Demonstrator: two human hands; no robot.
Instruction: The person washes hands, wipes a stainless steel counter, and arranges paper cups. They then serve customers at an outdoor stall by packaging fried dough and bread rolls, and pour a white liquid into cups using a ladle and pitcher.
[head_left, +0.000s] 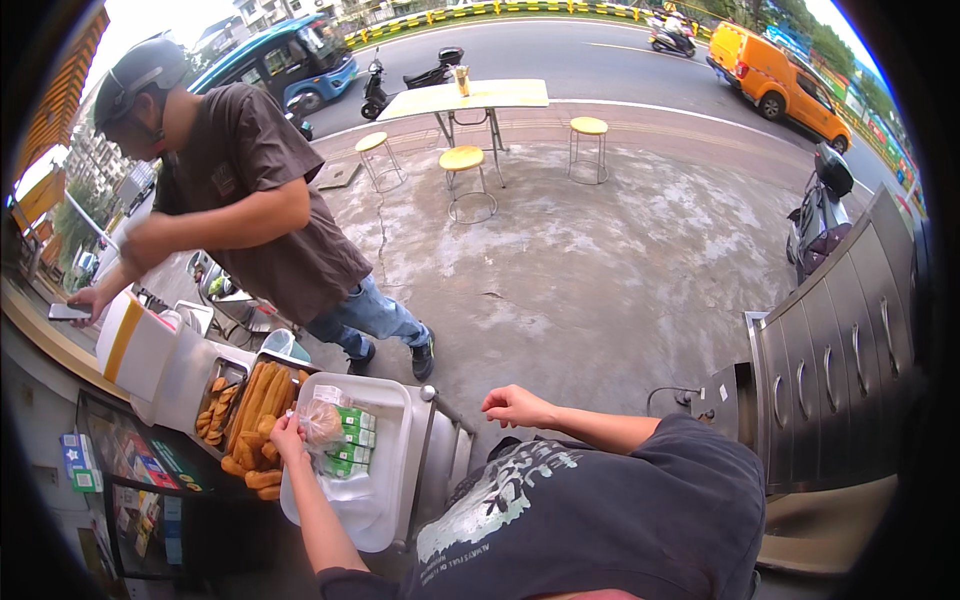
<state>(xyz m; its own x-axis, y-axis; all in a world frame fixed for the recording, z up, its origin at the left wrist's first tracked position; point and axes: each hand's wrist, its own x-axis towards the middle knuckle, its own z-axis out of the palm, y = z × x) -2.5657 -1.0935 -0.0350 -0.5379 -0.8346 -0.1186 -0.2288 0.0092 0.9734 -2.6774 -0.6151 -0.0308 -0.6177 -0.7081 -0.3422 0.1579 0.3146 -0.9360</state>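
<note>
Pinched in the fingers of my left hand (289, 437) is the top of a clear plastic bag with a round tan food item (322, 424) inside. The bag hangs over a white plastic tray (386, 442). Several small green-and-white packs (352, 442) lie in that tray beside the bag, along with clear plastic film (346, 491). Left of my hand, long fried dough sticks (259, 397) fill a metal tray. My right hand (517, 406) is held in the air in front of my body, empty, its fingers loosely bent and a little apart.
A helmeted person (240, 180) holding a phone (69, 310) stands across the counter at the left. Smaller fried pieces (217, 409) sit near a white foam box (139, 345). Steel drawers (832, 375) are at the right. Beyond stand a table (495, 94) and stools (461, 158).
</note>
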